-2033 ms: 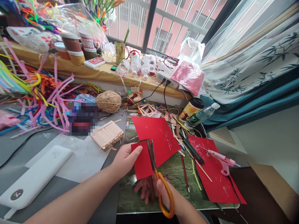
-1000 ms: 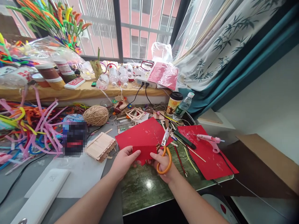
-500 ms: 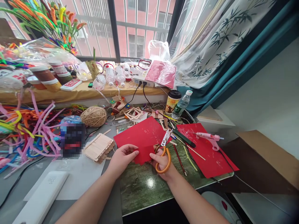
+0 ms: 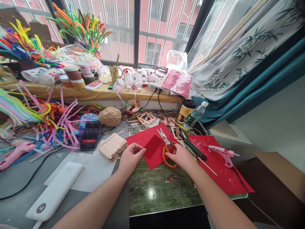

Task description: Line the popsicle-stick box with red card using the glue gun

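My left hand [image 4: 132,158] pinches the edge of a small dark-red paper piece [image 4: 154,145] between thumb and fingers. My right hand [image 4: 184,156] has its fingers at the orange handles of a pair of scissors [image 4: 166,142]. The metal blades are slightly apart, pointing up and away, just right of the small piece. Under both lies a larger red paper sheet [image 4: 137,139] on a green marbled board [image 4: 152,203]. Small red scraps [image 4: 172,178] rest on the board below my right hand.
At right, a pink glue gun [image 4: 224,153] lies on another red sheet [image 4: 234,181]. A water bottle [image 4: 195,115] and a lidded cup [image 4: 186,111] stand behind. Leftward are a craft-stick box [image 4: 112,146], a twine ball [image 4: 110,116], a white device [image 4: 56,190] and pipe cleaners [image 4: 64,127].
My right hand has let go of the small red paper and shifted right, holding the scissors lower beside it. The paper piece has turned. The view has swung left.
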{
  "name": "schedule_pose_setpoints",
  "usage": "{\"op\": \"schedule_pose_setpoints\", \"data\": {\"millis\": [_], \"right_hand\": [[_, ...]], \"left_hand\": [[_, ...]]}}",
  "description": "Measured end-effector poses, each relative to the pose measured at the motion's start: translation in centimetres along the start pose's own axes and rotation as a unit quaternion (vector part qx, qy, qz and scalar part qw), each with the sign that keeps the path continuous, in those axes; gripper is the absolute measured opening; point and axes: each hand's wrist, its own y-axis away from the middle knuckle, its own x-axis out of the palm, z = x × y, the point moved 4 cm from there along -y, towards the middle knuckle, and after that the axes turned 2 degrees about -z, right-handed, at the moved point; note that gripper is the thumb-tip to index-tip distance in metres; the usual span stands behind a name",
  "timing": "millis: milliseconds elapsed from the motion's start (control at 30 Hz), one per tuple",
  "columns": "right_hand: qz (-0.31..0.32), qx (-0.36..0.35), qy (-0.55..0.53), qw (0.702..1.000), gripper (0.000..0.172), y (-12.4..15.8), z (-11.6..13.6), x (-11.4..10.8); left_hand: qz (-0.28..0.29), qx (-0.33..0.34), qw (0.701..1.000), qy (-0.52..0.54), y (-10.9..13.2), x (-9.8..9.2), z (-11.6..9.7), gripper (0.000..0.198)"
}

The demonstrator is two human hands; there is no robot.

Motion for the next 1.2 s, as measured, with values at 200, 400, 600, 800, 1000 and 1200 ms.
{"op": "schedule_pose_setpoints", "data": {"millis": [200, 400, 600, 800, 1000, 1200], "right_hand": [[-0.037, -0.1, 0.031, 0.994, 0.034, 3.2, 1.2, 1.5], [-0.009, -0.05, -0.286, 0.957, 0.044, 7.9, 0.4, 5.3], [-0.062, -0.028, -0.324, 0.944, 0.043, 7.7, -0.5, 6.9], [-0.048, -0.05, -0.333, 0.941, 0.04, 7.2, -0.9, 7.0], [-0.047, -0.161, -0.263, 0.95, 0.032, 7.9, 0.0, 5.6], [0.055, -0.339, -0.106, 0.933, 0.025, 10.1, 0.3, 3.8]], "left_hand": [[0.026, 0.026, 0.999, -0.008, 0.3, 0.2, -0.7, 0.036], [0.067, 0.073, 0.991, -0.087, 1.0, 1.1, -0.2, 0.024], [0.015, 0.209, 0.959, -0.189, 1.9, -0.2, -3.6, 0.021], [-0.119, 0.278, 0.816, -0.493, 0.6, -8.3, -8.2, 0.051], [-0.061, 0.088, 0.795, -0.597, -2.1, -13.4, -6.0, 0.101], [-0.112, 0.232, 0.777, -0.575, 0.9, -11.4, -7.7, 0.109]]}}
